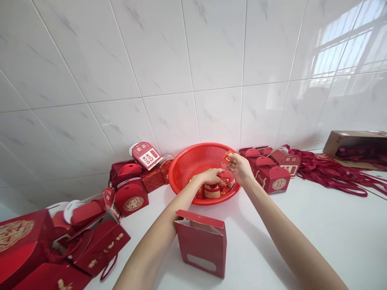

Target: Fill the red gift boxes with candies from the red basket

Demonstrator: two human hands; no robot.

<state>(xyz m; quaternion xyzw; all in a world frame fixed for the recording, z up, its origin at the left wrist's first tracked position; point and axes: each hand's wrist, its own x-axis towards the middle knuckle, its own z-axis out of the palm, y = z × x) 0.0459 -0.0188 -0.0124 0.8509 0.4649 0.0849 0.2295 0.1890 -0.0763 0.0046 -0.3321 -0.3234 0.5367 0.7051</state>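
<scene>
Red packet (227, 157), head view, only one: over the right part of the red basket (206, 154), pinched between thumb and fingertips of the right hand (240, 167). Looks light; thin shiny wrapper, likely slippery and crinkly. Contents hidden, so fragility unknown. Best hold: light pinch at an edge or corner, no squeezing the middle.

Left hand (209, 176) is down in the basket above other wrapped packets (223, 188), fingers stretched out; from where I stand the fingertips get lost among the red, so can't tell if they grip anything.

Basket: plastic mesh, probably light and slightly springy; take it by the rounded rim.

Red carton (201, 245) stands upright in front, just beside the left forearm, top parted, pale oval low on its face. Thin card, should dent easily; hold by the side edges.

Boxes (131, 197) left, more boxes (273, 177) right, soft ribbons (326, 173) beyond, all on the white table (308, 225).
</scene>
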